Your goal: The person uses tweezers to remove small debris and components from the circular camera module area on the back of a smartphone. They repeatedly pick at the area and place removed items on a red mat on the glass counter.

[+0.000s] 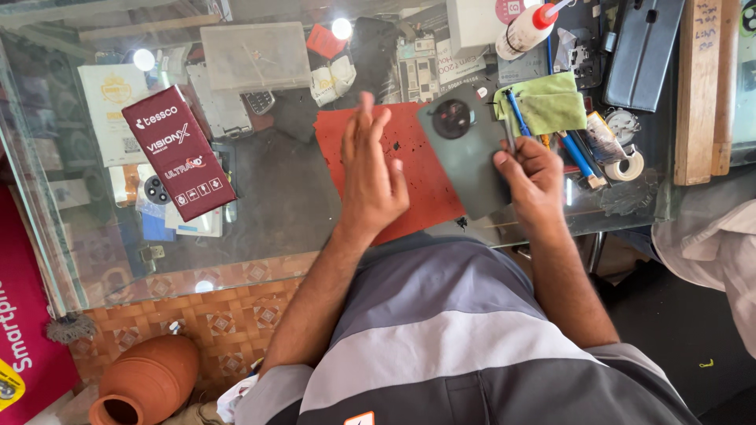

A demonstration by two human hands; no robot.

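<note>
My left hand (370, 169) is raised flat over a red mat (421, 177) on the glass counter, fingers stretched out and slightly apart, holding nothing. My right hand (534, 177) grips the right edge of a dark grey phone back cover (466, 153) with a round camera ring, which lies partly on the mat. A thin metal tool (509, 134) sticks up from between the right hand's fingers.
A green cloth (547, 102), blue-handled tools (575, 153) and a tape roll (628, 165) lie right of the cover. A maroon box (179, 151), a clear plastic case (253, 55), a squeeze bottle (526, 30) and phone parts crowd the glass counter (276, 205). A clay pot (146, 382) stands below left.
</note>
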